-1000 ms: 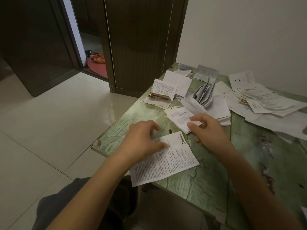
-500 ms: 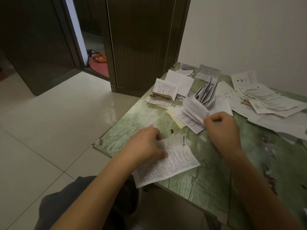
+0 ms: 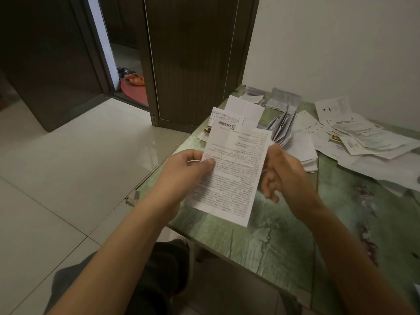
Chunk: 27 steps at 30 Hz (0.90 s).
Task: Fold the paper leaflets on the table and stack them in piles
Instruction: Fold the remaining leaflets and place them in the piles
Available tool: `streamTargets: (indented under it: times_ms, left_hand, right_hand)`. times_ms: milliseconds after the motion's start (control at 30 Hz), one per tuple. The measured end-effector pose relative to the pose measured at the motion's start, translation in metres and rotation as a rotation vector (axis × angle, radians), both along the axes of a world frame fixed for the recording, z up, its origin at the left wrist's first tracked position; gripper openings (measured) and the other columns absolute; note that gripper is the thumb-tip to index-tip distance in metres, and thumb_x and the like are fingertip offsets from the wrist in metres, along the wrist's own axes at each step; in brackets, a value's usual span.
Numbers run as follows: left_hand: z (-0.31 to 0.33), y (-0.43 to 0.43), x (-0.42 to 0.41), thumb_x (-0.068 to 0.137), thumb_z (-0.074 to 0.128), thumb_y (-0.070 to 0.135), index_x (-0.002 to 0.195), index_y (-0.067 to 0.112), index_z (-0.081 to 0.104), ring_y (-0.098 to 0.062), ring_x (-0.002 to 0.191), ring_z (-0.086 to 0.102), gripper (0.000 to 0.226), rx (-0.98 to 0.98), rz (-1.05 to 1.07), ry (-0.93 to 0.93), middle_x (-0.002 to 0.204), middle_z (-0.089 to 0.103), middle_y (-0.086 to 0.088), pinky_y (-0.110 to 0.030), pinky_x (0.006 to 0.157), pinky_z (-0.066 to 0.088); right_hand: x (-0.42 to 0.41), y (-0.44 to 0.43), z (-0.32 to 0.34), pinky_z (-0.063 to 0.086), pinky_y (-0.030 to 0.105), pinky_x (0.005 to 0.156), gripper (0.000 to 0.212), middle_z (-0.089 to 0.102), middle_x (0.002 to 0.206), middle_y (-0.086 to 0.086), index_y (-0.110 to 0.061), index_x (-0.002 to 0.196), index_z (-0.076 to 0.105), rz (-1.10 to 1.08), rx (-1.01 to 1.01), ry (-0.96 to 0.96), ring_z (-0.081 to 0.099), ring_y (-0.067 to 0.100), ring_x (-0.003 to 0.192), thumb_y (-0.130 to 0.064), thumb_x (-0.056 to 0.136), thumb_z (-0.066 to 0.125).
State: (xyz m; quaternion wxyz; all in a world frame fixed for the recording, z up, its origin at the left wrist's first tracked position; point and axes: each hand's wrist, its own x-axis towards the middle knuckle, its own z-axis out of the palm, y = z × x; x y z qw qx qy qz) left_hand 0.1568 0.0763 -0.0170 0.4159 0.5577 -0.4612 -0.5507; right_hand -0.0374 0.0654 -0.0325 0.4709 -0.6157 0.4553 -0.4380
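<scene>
Aloft, leaflet (image 3: 236, 178) in left hand (image 3: 185, 170), right hand (image 3: 285, 173) alongside.

left hand (image 3: 181, 169) bare | right hand (image 3: 284, 171) bare | 2 forearms (image 3: 118, 242) bare | lap: dark grey garment (image 3: 159, 269)

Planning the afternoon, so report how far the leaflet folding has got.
Done: some folded leaflets piled at the far side of the table. In hand: the left hand pinches one open leaflet above the table; the right hand, blurred, is at its other edge. Left: a spread of flat sheets on the right.
</scene>
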Motion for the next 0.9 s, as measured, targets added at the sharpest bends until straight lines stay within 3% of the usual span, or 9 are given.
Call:
streamTargets:
  times_ms: [67,133,233,333,433,500,633,767,900]
  left_hand:
    - [0.000,0.001,-0.004,0.090,0.058,0.019,0.085,0.017,0.061,-0.007,0.069,0.069,0.006,-0.008,0.009,0.019,0.083,0.072,0.005,-0.020,0.063,0.054]
    - [0.000,0.001,-0.006,0.091,0.058,0.019,0.088,0.017,0.061,-0.011,0.074,0.070,0.005,-0.003,0.012,0.023,0.085,0.072,0.004,-0.024,0.068,0.055]
    - [0.002,0.000,-0.005,0.092,0.054,0.011,0.087,0.015,0.060,-0.012,0.073,0.069,0.009,0.024,0.025,0.049,0.083,0.071,0.005,-0.028,0.071,0.058]
    - [0.003,-0.001,-0.004,0.094,0.046,0.009,0.087,0.011,0.059,-0.016,0.067,0.068,0.015,0.082,0.028,0.148,0.076,0.071,-0.001,-0.028,0.061,0.057]
    - [0.003,-0.001,-0.004,0.097,0.042,0.034,0.094,0.011,0.059,-0.021,0.067,0.066,0.029,0.167,0.031,0.229,0.078,0.069,-0.008,-0.027,0.054,0.053]
    - [0.002,-0.001,-0.005,0.093,0.045,0.047,0.095,0.013,0.060,-0.020,0.069,0.067,0.038,0.195,-0.017,0.153,0.084,0.069,-0.008,-0.026,0.053,0.053]
    - [0.000,0.003,-0.007,0.089,0.060,0.020,0.087,0.011,0.063,-0.006,0.057,0.065,0.010,0.108,-0.080,0.039,0.076,0.069,-0.002,-0.018,0.052,0.052]
    - [0.000,0.002,-0.006,0.090,0.058,0.009,0.085,0.009,0.060,-0.005,0.054,0.064,0.005,0.021,-0.022,0.008,0.062,0.070,0.003,-0.021,0.055,0.055]
    - [0.001,0.004,-0.013,0.093,0.045,0.044,0.089,0.016,0.064,-0.009,0.066,0.068,0.034,0.047,-0.116,-0.042,0.078,0.072,0.001,-0.023,0.062,0.057]
  right_hand:
    - [0.002,0.001,0.000,0.042,0.020,0.037,0.037,0.070,0.077,0.003,-0.012,0.103,0.058,0.103,0.080,0.022,0.055,0.022,0.052,-0.042,0.084,0.055]
    - [0.005,0.003,0.000,0.045,0.022,0.038,0.030,0.072,0.084,0.006,-0.010,0.105,0.058,0.121,0.124,0.026,0.059,0.028,0.059,-0.028,0.082,0.065]
    - [0.006,0.002,-0.002,0.045,0.022,0.037,0.019,0.072,0.083,0.008,-0.006,0.106,0.060,0.062,0.147,-0.023,0.061,0.023,0.056,-0.007,0.087,0.056]
    - [0.004,-0.001,-0.002,0.048,0.021,0.044,0.021,0.072,0.083,0.003,-0.012,0.098,0.068,0.016,0.164,-0.068,0.063,0.017,0.063,-0.002,0.091,0.050]
    - [0.002,-0.003,-0.001,0.057,0.029,0.069,0.037,0.073,0.089,-0.005,-0.027,0.077,0.077,-0.010,0.070,0.003,0.067,0.016,0.082,0.001,0.087,0.054]
    - [0.002,-0.001,0.000,0.056,0.037,0.077,0.039,0.074,0.092,-0.001,-0.028,0.074,0.077,-0.005,0.044,0.027,0.068,0.019,0.088,0.004,0.084,0.057]
    - [0.004,-0.001,-0.001,0.055,0.037,0.077,0.037,0.073,0.093,0.003,-0.024,0.074,0.077,-0.027,0.060,0.024,0.067,0.024,0.090,0.003,0.086,0.054]
    - [0.001,-0.004,0.000,0.050,0.040,0.080,0.026,0.068,0.095,0.020,0.002,0.089,0.070,-0.066,0.135,0.004,0.062,0.035,0.090,0.000,0.091,0.044]
    - [0.008,-0.001,0.002,0.050,0.016,0.070,0.031,0.072,0.077,-0.005,-0.009,0.075,0.070,-0.139,0.057,0.037,0.065,0.007,0.078,0.002,0.091,0.046]
